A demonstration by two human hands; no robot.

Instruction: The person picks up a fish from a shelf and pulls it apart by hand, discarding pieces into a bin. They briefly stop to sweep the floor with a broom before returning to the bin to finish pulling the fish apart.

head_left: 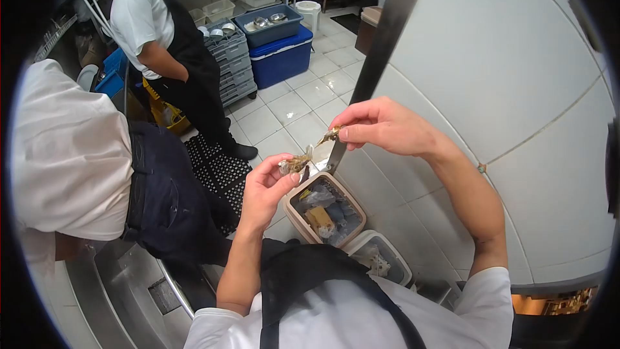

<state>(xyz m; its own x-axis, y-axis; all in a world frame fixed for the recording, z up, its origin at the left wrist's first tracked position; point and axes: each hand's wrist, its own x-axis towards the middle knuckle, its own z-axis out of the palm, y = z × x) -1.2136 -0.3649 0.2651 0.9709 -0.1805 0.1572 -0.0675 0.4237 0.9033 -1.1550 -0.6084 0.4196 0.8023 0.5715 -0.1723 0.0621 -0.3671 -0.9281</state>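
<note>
My left hand (263,187) pinches a crumpled, partly see-through brownish-yellow scrap (295,164) between thumb and fingers. Higher and to the right, a smaller shiny brownish piece (330,134) sits in the pinch of my right hand (382,129). The two pieces come close to each other, and I cannot tell what they are. Below both hands stands a lined bin (356,204) with a pale rim, holding crumpled plastic and a tan piece of cardboard (319,218).
A second bin (405,270) stands beside the first. White tiled wall (510,77) with a metal edge strip (387,45) rises at right. Two people (74,148) (155,39) stand at left, near a steel sink (123,284). Farther back are a blue cooler (281,61) and stacked grey racks (234,64).
</note>
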